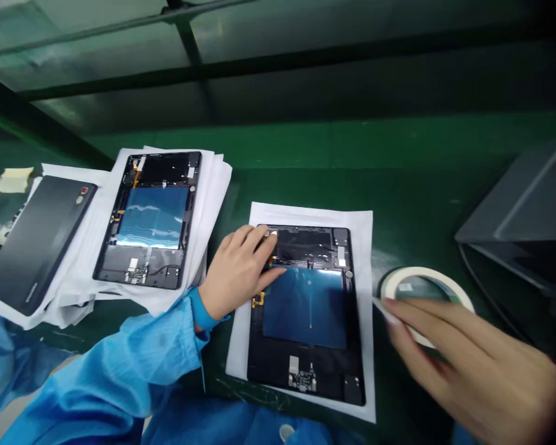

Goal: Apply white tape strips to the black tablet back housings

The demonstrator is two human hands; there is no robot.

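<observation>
An opened tablet (306, 321) with a blue battery panel lies on a white sheet (366, 222) in front of me. My left hand (236, 272) rests on its upper left corner, fingers stretched toward the circuit area, holding nothing. My right hand (472, 364), blurred by motion, reaches over a roll of white tape (424, 278) lying flat on the green bench just right of the sheet. Its fingers are extended and a tape end seems to stick to one fingertip.
A second opened tablet (151, 219) lies on a stack of white sheets (213, 185) at the left, beside a dark back cover (34, 238). A grey box-like object (528, 210) sits at the right edge. Paper scraps (9, 182) lie far left.
</observation>
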